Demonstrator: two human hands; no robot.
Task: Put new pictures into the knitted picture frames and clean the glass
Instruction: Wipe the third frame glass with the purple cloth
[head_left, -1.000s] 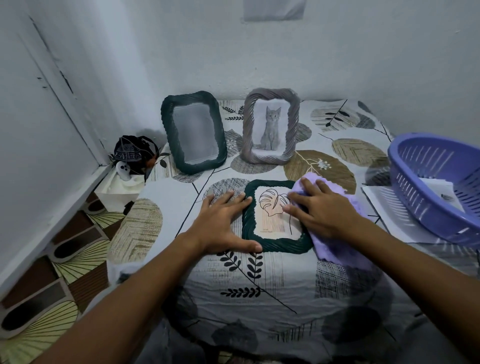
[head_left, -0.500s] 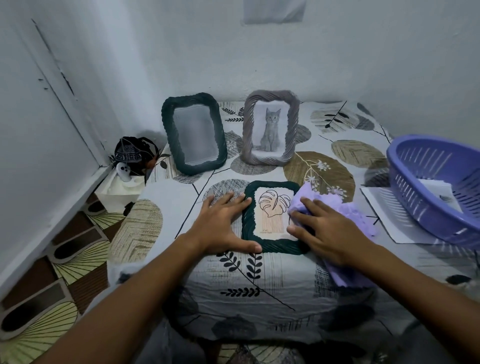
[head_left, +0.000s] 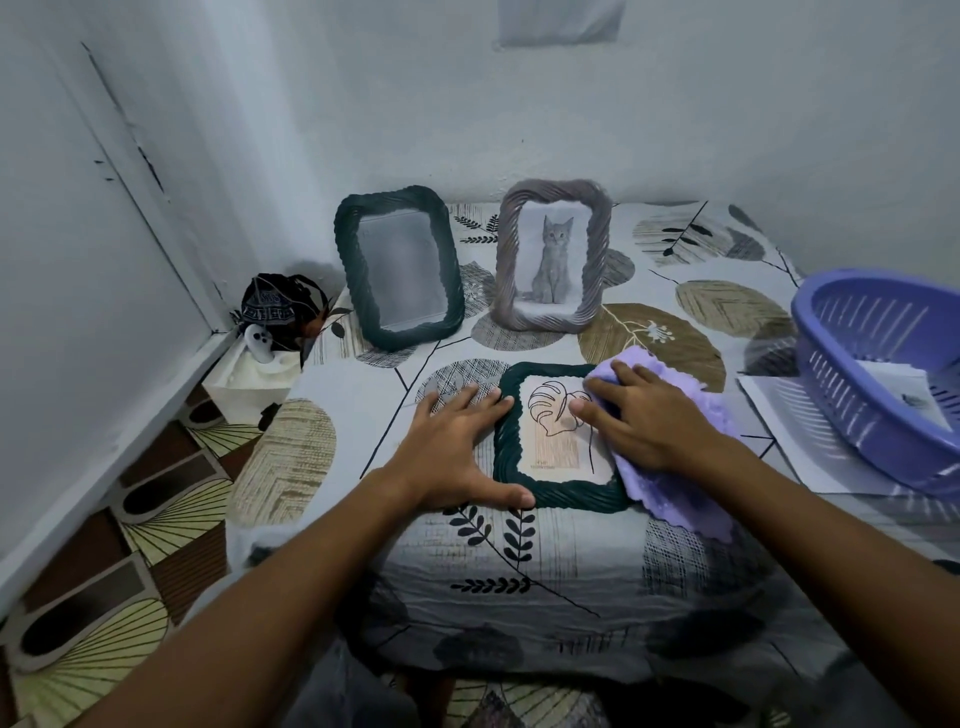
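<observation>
A dark green knitted frame (head_left: 519, 480) lies flat on the leaf-patterned cloth, holding a leaf line drawing (head_left: 556, 426) under glass. My left hand (head_left: 457, 447) lies spread flat beside the frame's left edge, fingertips and thumb touching it. My right hand (head_left: 641, 415) presses a lilac cloth (head_left: 675, 499) onto the right part of the glass with straight fingers. Behind stand an empty dark green frame (head_left: 399, 267) and a grey frame (head_left: 550, 262) with a cat picture.
A purple plastic basket (head_left: 852, 364) with papers inside sits at the right on a white sheet (head_left: 779, 431). A dark bag (head_left: 280, 309) and a white box (head_left: 244, 371) fill the left corner by the wall. Patterned floor shows at lower left.
My right hand with the lilac cloth slid down the frame's right side and has now come back up and left onto the glass. My left hand stayed put.
</observation>
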